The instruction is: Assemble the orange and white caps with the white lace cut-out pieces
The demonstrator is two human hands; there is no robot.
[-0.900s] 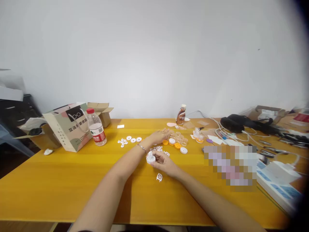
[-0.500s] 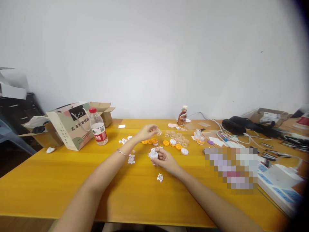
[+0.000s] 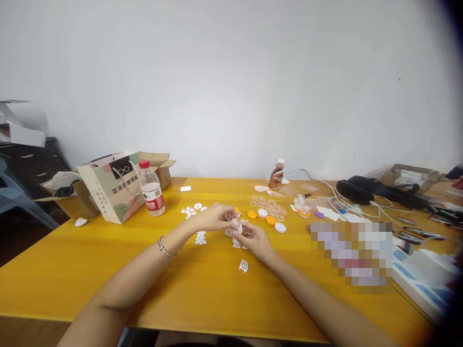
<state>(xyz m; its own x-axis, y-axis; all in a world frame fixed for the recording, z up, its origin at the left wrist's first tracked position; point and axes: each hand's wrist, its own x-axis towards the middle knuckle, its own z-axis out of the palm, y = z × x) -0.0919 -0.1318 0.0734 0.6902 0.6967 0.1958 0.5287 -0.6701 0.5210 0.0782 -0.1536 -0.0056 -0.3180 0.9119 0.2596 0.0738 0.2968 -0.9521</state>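
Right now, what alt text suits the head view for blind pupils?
A person's left hand and right hand together hold a small piece over a yellow table, with white wheel-shaped parts, orange discs and clear rings lying nearby.

The left hand [image 3: 219,217] has been moved from the clear cups [image 3: 271,204] to the right hand [image 3: 256,239], and the fingertips of both are now held close together. The small clear cup [image 3: 234,221] that was held up in the air has been brought to the white piece [image 3: 237,229] in the right hand; how the two meet is hidden. Most of the nearby orange lids [image 3: 237,210] are now covered by the left hand. Some white discs [image 3: 200,238], first hidden by the left arm [image 3: 141,274], have been uncovered.
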